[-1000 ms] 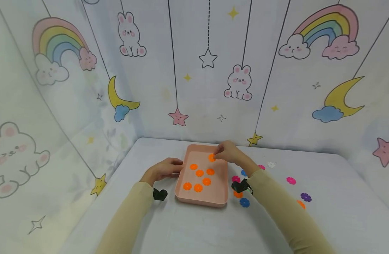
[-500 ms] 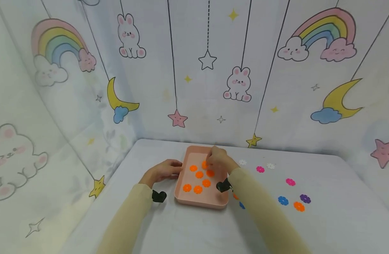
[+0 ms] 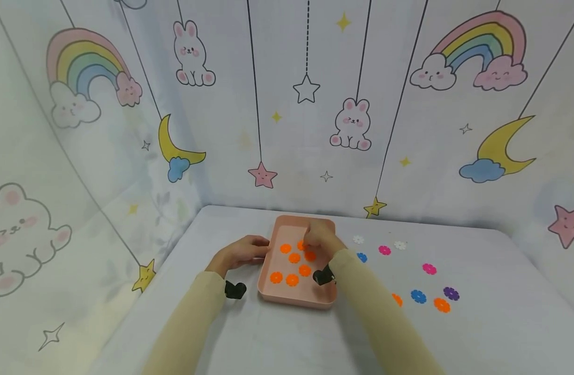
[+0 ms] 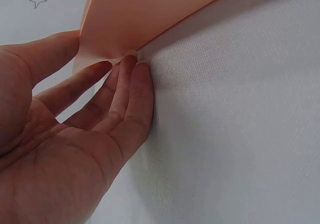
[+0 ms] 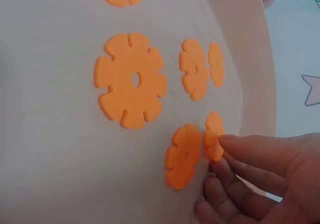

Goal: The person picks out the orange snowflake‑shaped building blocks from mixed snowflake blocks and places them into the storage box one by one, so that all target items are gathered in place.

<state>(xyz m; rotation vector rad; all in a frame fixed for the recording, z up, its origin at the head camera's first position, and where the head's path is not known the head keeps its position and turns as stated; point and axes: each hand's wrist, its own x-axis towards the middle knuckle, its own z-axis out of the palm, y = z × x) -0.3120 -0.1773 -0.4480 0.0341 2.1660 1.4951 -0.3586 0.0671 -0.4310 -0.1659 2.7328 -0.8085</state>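
A shallow pink tray holds several orange flower-shaped notched discs, lying flat and apart from each other. My right hand is over the far right part of the tray. Its thumb and fingers pinch one orange notched disc low at the tray floor, close beside another disc. At the tray's left side, my left hand holds the wall. In the left wrist view its fingertips touch the outer wall low down, and the thumb's tip is hidden behind the tray's edge.
On the white table right of the tray lie loose notched discs: pink, blue, purple, white and orange. My right sleeve covers part of that area. A patterned cloth wall stands behind.
My right hand has moved left and down into the tray from its far right rim, bringing the orange disc to the others. My left hand keeps its place on the tray.
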